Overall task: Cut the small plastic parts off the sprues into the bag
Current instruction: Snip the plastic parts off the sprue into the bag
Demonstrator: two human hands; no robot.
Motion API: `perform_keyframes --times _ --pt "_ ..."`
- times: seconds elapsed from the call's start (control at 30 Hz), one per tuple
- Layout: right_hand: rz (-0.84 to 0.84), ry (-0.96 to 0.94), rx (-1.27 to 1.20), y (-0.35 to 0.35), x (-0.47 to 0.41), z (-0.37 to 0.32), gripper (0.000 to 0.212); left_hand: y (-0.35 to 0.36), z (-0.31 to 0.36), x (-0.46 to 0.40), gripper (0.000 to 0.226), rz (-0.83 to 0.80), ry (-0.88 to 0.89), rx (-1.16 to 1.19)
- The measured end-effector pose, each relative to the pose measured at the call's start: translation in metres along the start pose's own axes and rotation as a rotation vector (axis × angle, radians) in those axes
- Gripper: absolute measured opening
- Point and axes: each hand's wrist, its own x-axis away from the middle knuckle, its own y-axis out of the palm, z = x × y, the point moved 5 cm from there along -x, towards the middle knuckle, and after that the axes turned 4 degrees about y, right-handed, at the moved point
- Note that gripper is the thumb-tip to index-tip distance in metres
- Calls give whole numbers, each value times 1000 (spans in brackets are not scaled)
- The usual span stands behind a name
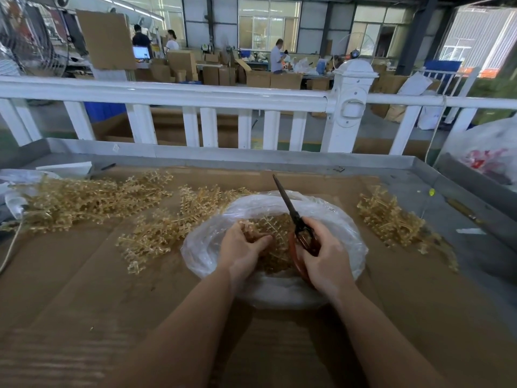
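Observation:
A clear plastic bag [338, 219] lies open on the cardboard in front of me, holding amber plastic parts. My left hand [240, 247] grips an amber sprue [268, 224] over the bag's mouth. My right hand [324, 253] holds red-handled scissors [288, 203] by the handles, the dark blades closed and pointing up and away. Piles of amber sprues lie on the cardboard at the left [84, 200], the middle [167, 231] and the right [391, 219].
A sheet of cardboard [112, 303] covers a grey metal table with a raised rim [251, 158]. A white fence [195, 96] runs behind it. A large white bag [486, 152] stands at the far right. A cord [11, 247] trails at the left edge.

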Motion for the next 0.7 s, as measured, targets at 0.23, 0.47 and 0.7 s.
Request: perform_keyframes --times 0.23,0.47,0.7 --pt "-29 11 -91 -3 -3 -3 50 1 -3 -1 28 -28 3 -2" --pt "-120 23 -151 -2 -5 -5 51 2 -5 -2 24 -44 31 17" --pt "-88 49 -239 -3 -5 -4 45 2 -4 -3 29 -9 37 -25"
